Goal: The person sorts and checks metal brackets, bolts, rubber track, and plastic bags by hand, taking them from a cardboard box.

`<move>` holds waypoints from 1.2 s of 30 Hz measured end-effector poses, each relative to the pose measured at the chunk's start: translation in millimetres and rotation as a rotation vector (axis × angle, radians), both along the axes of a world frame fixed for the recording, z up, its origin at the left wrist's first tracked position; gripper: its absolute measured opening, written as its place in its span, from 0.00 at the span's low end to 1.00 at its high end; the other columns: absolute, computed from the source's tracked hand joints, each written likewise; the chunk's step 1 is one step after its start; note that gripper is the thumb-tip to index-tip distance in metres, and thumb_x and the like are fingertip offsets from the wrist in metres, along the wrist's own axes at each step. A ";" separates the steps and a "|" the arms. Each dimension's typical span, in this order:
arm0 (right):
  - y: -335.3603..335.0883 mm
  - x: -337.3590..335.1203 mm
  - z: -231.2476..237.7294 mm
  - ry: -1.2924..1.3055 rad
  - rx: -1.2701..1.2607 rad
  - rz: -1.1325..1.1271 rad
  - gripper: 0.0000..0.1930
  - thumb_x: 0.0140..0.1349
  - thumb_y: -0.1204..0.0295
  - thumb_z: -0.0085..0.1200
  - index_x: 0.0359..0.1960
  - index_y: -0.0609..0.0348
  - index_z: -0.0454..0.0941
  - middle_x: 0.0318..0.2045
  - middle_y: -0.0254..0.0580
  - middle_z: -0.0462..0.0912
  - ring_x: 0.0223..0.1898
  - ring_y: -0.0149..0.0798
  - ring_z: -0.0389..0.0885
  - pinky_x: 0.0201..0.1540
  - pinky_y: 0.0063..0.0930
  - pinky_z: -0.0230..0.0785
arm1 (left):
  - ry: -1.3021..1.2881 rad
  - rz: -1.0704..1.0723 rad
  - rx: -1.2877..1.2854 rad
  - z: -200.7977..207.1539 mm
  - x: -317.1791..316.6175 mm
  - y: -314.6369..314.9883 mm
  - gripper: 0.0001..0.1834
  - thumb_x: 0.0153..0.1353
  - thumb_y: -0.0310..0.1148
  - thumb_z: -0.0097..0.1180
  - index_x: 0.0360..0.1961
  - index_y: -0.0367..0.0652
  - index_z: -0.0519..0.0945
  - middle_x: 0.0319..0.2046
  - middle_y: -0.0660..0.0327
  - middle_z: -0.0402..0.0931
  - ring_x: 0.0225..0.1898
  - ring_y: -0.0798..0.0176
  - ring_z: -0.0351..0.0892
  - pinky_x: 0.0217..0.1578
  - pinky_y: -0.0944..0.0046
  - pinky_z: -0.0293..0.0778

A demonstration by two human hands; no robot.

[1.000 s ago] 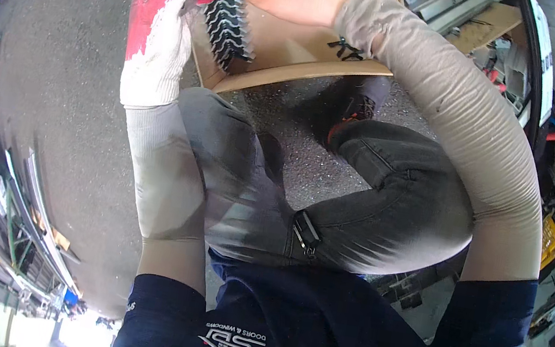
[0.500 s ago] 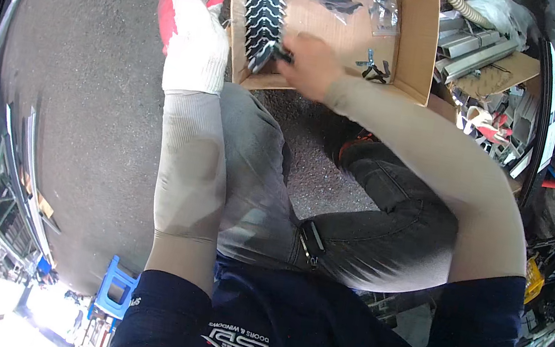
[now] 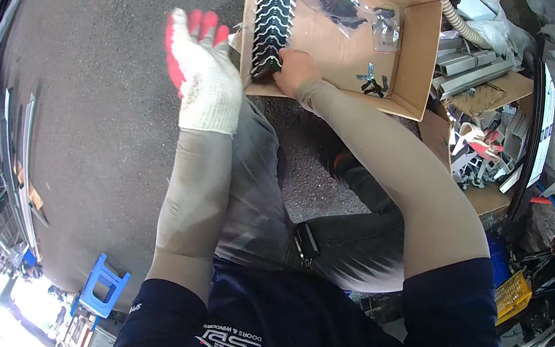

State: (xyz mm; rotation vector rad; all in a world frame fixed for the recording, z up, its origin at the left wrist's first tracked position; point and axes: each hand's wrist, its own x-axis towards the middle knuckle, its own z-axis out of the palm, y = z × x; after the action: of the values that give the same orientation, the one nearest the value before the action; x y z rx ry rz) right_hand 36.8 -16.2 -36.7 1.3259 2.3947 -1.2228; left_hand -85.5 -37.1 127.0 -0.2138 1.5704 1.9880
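Observation:
My left hand, in a white knit glove with red coating, is held up left of the cardboard box with its fingers spread and nothing in it. Inside the box, along its left wall, runs a row of black pieces with silver zigzag edges, stacked closely one behind another. My bare right hand reaches into the box at the near end of that row. Its fingers are closed on the nearest black piece, though the fingertips are partly hidden.
In the box also lie a clear bag of black parts, a smaller clear bag and several loose small black parts. Metal profiles and scraps are piled to the right. A blue stool stands at lower left.
My right hand, blurred earlier with a black piece in it, has settled lower against the row's near end. My left hand has shifted down in the picture; the box appears slightly right and lower.

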 end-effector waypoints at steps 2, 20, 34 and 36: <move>-1.5 -3.8 -5.0 -0.063 0.018 -0.113 0.16 0.55 0.68 0.61 0.45 0.57 0.80 0.46 0.59 0.82 0.52 0.58 0.81 0.55 0.48 0.75 | 0.015 0.007 0.010 -4.2 -5.1 0.5 0.33 0.70 0.49 0.52 0.66 0.37 0.60 0.61 0.46 0.65 0.65 0.45 0.65 0.65 0.42 0.61; 9.7 -10.6 -11.7 -0.277 -0.365 -0.447 0.46 0.47 0.51 0.72 0.61 0.70 0.67 0.59 0.60 0.76 0.59 0.55 0.78 0.62 0.40 0.71 | -0.012 -0.113 0.057 -3.6 4.6 2.7 0.33 0.70 0.46 0.54 0.68 0.38 0.60 0.63 0.48 0.65 0.63 0.48 0.67 0.63 0.45 0.64; 48.2 2.6 -29.2 -0.104 -0.560 -0.169 0.41 0.42 0.45 0.76 0.46 0.70 0.79 0.34 0.49 0.86 0.31 0.42 0.85 0.36 0.32 0.78 | -0.073 -0.191 0.020 -2.0 4.1 2.5 0.32 0.73 0.47 0.47 0.68 0.34 0.60 0.64 0.47 0.65 0.66 0.46 0.64 0.65 0.44 0.61; 92.9 25.4 -30.7 -0.098 -0.706 0.036 0.31 0.44 0.44 0.74 0.36 0.60 0.86 0.28 0.40 0.84 0.23 0.35 0.81 0.26 0.28 0.74 | -0.089 -0.210 0.028 -2.4 10.7 6.2 0.33 0.73 0.47 0.47 0.69 0.34 0.59 0.65 0.46 0.64 0.67 0.46 0.63 0.66 0.44 0.61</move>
State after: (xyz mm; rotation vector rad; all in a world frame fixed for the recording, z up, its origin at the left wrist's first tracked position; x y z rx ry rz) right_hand 62.2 76.7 -67.4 1.0645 1.6493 -1.7127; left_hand -74.8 -30.9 124.6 -0.1189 1.4457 1.8123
